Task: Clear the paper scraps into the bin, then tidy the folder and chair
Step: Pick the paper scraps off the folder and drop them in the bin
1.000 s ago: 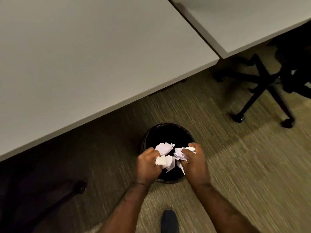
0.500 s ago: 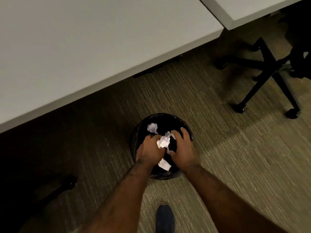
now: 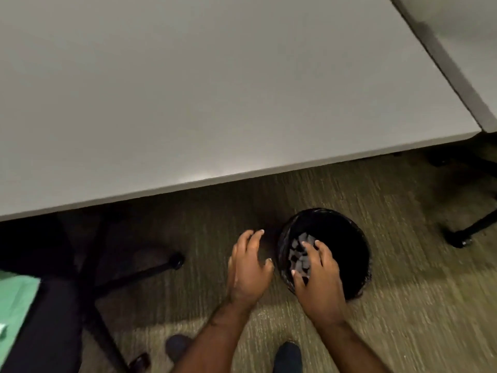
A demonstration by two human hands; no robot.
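Now both hands empty, fingers spread: right hand over the bin rim, left hand just beside it above carpet. Paper scraps lie inside the bin.

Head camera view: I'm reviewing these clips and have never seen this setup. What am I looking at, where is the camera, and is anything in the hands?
There is no machine here. A person wears a wide-angle camera on the head, so you look forward and down along their arms.

The left hand hovers open over the carpet, beside the bin. The right hand is open over the round black bin. Neither holds anything. Paper scraps lie inside the bin.

Above is a bare grey table, with a second table at upper right. At lower left stands a dark chair on casters, with something green on it, possibly the folder. The person's shoes show at the bottom.
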